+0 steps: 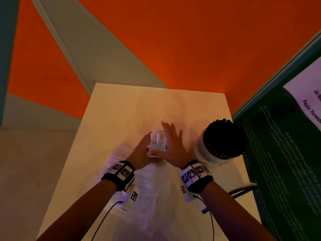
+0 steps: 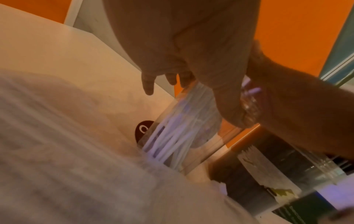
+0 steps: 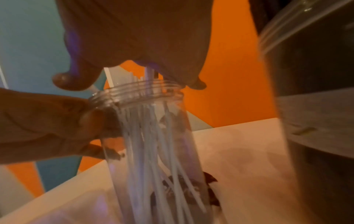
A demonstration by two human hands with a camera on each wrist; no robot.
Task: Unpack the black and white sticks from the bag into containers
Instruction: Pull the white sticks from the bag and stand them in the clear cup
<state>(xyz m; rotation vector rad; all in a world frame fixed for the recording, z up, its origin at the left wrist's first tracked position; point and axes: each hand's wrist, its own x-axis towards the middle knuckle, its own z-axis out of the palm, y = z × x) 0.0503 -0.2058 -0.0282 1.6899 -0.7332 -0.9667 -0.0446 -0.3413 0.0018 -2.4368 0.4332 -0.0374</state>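
A clear plastic jar (image 1: 157,146) of white sticks (image 3: 145,144) stands mid-table. My left hand (image 1: 145,151) grips it from the left just under the threaded rim (image 3: 138,91). My right hand (image 1: 171,136) lies flat with straight fingers on the stick tops poking out of the mouth. To the right stands a second clear container (image 1: 206,150) packed with black sticks (image 1: 224,138). The clear plastic bag (image 1: 152,197) lies crumpled on the table under my wrists; what it holds does not show.
The white table (image 1: 121,110) has bare surface behind the jar and to its left. A dark green panel (image 1: 281,153) with printed text stands close along the right edge, beside the black-stick container. A round black sticker (image 2: 142,130) sits on the table by the jar.
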